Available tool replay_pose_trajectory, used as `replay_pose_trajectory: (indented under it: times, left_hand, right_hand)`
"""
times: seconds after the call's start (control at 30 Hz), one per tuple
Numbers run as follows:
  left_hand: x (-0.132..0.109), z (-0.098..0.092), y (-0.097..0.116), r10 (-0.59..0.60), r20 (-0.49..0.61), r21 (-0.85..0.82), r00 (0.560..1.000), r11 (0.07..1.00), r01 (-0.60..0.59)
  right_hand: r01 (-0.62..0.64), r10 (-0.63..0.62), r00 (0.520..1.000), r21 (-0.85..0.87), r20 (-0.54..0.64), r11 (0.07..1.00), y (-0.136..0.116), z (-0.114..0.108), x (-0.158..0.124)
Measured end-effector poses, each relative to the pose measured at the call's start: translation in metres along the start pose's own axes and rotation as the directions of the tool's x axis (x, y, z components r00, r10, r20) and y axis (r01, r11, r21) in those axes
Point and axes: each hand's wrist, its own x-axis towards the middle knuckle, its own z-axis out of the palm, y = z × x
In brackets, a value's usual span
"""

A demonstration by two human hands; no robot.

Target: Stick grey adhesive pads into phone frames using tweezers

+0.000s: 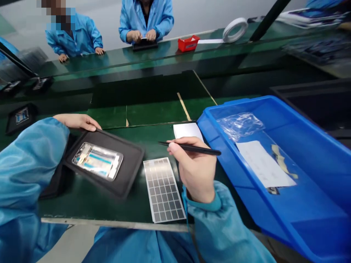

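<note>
My left hand grips the far edge of a black tray, tilting it above the green bench. A silver phone frame lies in the tray. My right hand is closed around black tweezers, whose tip points left over the bench. Just below that hand lies a silver sheet of small grid stickers. A white card lies beyond my right hand.
A blue bin at right holds a clear bag, white paper and tape scraps. Two people in blue coats work across the bench. A red box, a tape roll and more black trays sit further off.
</note>
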Motion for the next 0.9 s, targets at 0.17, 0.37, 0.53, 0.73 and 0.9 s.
replay_pose_trajectory:
  times: [0.17, 0.37, 0.53, 0.73, 0.9]
  left_hand:
    - [0.019, 0.061, 0.061, 0.003, 0.347, 0.308, 0.938, 0.944, -0.117]
    - [0.042, 0.129, 0.08, 0.382, 0.136, 0.605, 0.914, 0.699, -0.382]
    - [0.006, 0.213, 0.041, 0.742, -0.144, 0.84, 0.655, 0.442, -0.315]
    - [-0.02, 0.288, 0.011, 0.731, -0.207, 0.849, 0.651, 0.465, -0.252]
    - [-0.014, 0.291, 0.007, 0.702, -0.239, 0.815, 0.671, 0.521, -0.255]
  right_hand:
    - [-0.107, 0.126, 0.976, -0.115, 0.177, 0.988, 0.027, -0.016, 0.003]
    - [-0.084, 0.2, 0.91, -0.31, 0.365, 0.947, 0.061, -0.021, -0.006]
    - [-0.049, 0.194, 0.907, -0.363, 0.373, 0.93, 0.079, -0.019, -0.012]
    - [-0.011, 0.166, 0.901, -0.36, 0.402, 0.933, 0.086, -0.02, -0.013]
    - [0.033, 0.143, 0.905, -0.402, 0.4, 0.915, 0.09, -0.022, -0.013]
